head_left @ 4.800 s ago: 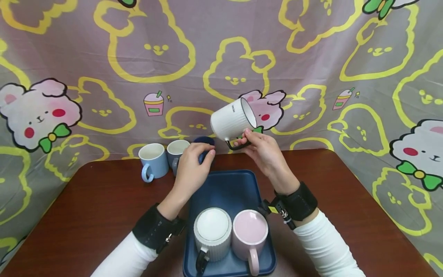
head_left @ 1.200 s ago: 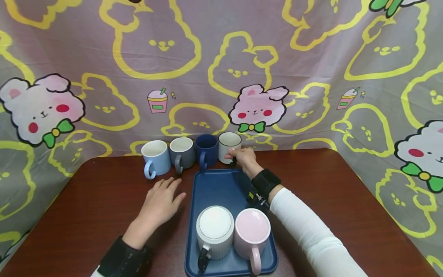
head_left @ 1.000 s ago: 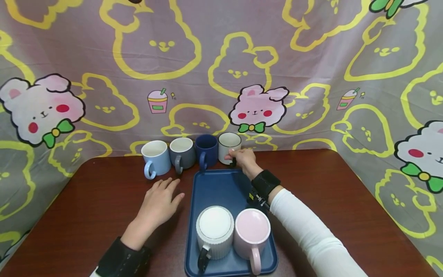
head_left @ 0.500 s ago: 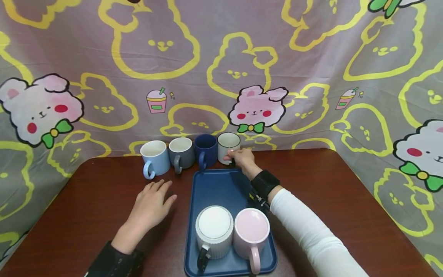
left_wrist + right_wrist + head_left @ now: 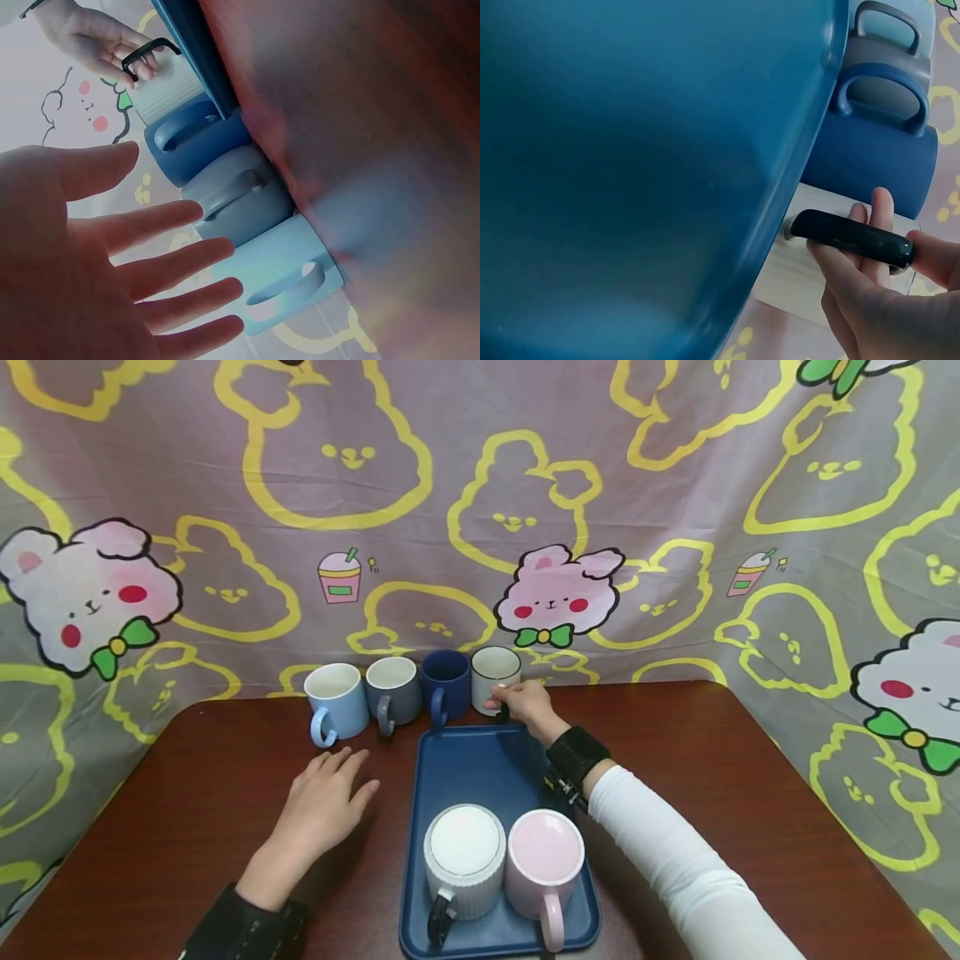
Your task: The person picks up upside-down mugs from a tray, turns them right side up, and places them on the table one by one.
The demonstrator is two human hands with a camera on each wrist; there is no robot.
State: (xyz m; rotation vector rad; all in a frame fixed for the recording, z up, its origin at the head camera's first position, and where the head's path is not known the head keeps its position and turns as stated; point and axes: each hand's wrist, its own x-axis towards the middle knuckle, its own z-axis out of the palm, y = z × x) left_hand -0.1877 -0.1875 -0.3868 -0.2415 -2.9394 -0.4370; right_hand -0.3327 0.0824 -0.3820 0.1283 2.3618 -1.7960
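Right hand (image 5: pixel 525 703) pinches the black handle (image 5: pixel 851 236) of the white ribbed mug (image 5: pixel 495 677), which stands on the table (image 5: pixel 750 777) at the tray's 12 o'clock, last in the row, touching the navy mug (image 5: pixel 446 686). Left hand (image 5: pixel 324 797) lies flat, fingers spread, holding nothing, at the blue tray (image 5: pixel 480 764)'s 9 o'clock. Risks: a nudge could knock the navy mug; the tray rim just beside could catch the base.

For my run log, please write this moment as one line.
right hand: holds black handle of white mug | left hand: flat on table, holds nothing | tray: two mugs
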